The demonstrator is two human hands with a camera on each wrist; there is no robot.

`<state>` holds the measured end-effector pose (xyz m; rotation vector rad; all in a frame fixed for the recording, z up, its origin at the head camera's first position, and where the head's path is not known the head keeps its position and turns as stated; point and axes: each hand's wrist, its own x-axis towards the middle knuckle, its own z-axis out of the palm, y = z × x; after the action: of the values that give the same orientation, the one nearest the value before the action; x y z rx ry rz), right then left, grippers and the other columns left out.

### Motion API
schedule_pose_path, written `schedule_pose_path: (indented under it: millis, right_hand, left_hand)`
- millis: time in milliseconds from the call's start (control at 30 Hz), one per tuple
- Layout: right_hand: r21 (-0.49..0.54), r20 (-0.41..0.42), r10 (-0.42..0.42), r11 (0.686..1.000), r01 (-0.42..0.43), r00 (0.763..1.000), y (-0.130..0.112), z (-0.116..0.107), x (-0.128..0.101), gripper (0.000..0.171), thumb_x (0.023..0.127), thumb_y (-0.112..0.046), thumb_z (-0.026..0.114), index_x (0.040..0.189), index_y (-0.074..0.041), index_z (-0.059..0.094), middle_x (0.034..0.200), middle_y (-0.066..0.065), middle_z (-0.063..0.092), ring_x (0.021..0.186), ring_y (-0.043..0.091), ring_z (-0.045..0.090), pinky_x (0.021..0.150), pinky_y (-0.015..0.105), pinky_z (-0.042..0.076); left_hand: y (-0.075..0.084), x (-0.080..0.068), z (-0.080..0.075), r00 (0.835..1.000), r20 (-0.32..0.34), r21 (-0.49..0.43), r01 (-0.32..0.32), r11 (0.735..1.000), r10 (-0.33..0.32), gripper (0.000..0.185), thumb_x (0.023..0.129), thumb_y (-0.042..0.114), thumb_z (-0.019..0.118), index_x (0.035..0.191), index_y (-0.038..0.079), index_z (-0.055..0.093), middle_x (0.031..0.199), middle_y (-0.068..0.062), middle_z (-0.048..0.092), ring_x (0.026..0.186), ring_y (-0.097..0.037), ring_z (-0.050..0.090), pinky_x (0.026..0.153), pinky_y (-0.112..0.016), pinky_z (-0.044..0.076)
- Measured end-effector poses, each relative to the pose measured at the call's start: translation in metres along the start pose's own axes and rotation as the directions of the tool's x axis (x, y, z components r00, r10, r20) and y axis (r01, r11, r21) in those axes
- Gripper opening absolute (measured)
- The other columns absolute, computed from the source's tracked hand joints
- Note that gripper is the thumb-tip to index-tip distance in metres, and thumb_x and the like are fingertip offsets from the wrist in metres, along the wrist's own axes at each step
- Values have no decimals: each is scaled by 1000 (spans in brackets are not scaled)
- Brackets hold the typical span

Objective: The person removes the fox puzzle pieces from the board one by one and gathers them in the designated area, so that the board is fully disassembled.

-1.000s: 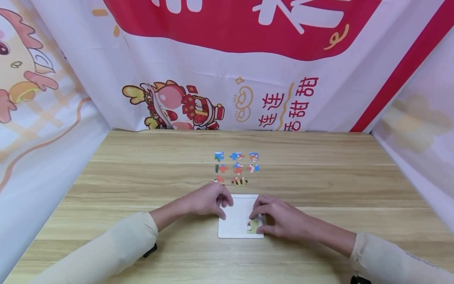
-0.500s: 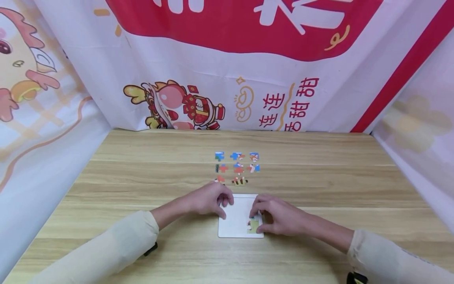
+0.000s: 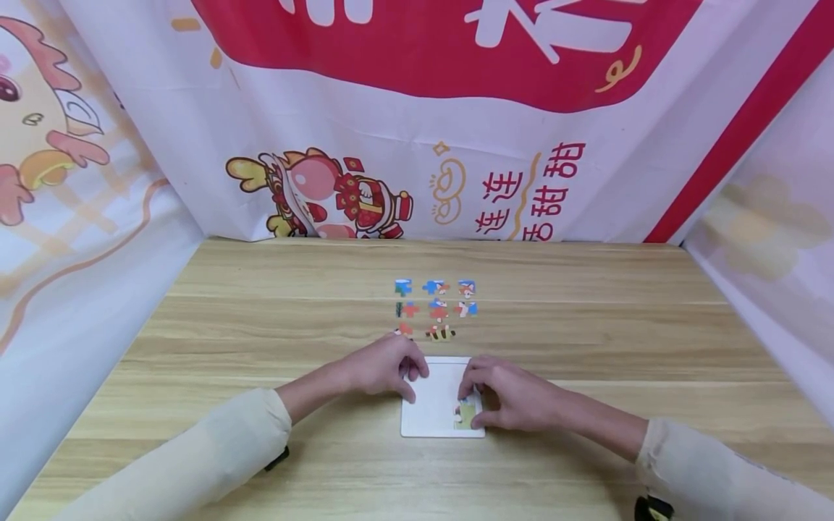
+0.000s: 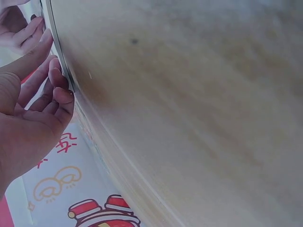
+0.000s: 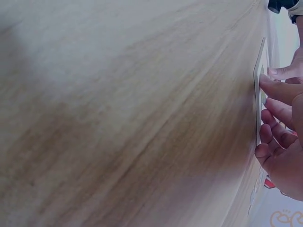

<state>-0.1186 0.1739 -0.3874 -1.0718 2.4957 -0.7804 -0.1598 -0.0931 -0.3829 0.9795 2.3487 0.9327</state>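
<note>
Here the white puzzle board (image 3: 433, 405) lies flat on the wooden table (image 3: 586, 347), close to the person, and it is a thin square with rounded corners and a mostly blank surface. In its near right corner sits one puzzle piece (image 3: 465, 414), yellow-green with a small red and white part on its left side. The right hand (image 3: 515, 396) is over this corner; its fingers are curled, the fingertips press down on the piece, and the thumb lies at the right edge of the board. The left hand (image 3: 381, 365) rests on the far left corner of the board with fingers bent and their tips on the board's edge, and it holds nothing. Beyond the board, well apart from the hands, the loose puzzle pieces (image 3: 435, 309) lie in three short rows, blue, red and orange in colour. In the right wrist view the board (image 5: 258, 90) shows only as a thin edge, with the fingertips (image 5: 271, 84) against it. Compared with one second ago, the hands and the board have almost not moved; only the piece is a little more covered by the right fingers.
</note>
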Motion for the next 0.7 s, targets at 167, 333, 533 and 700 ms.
schedule_pose_path:
  millis: [167,333,533,700]
  right_hand:
    - [56,16,26,998,-27,1000,-1,-1,3,26,85,-17,88,104,-19,70,100,-12,63,93,9,57,86,28,52]
    - [123,26,48,991,-51,999,-2,-2,4,19,89,-9,82,102,-18,70,91,-10,61,86,9,57,78,25,52]
    - [214,33,25,976,-31,999,-1,-4,6,15,93,-4,75,99,-16,70,85,-10,61,80,6,56,71,24,51]
    - [298,-7,-20,954,21,1000,5,-7,6,11,95,-2,72,100,-12,71,85,-6,63,78,8,55,68,23,49]
  left_hand:
    - [0,0,0,1000,-13,3,-12,1000,12,26,75,3,91,96,-1,77,78,0,65,69,-5,53,64,-20,48]
    - [0,1,0,1000,-4,-17,-2,1000,2,26,75,1,91,96,0,75,78,-1,64,69,-6,53,64,-20,48]
    - [0,2,0,1000,2,-24,4,1000,-4,27,75,1,90,98,-1,76,79,-1,64,70,-7,54,65,-20,49]
    - [-1,1,0,1000,0,-4,-15,1000,15,27,75,1,91,97,-1,76,78,-1,64,68,-5,53,63,-20,49]
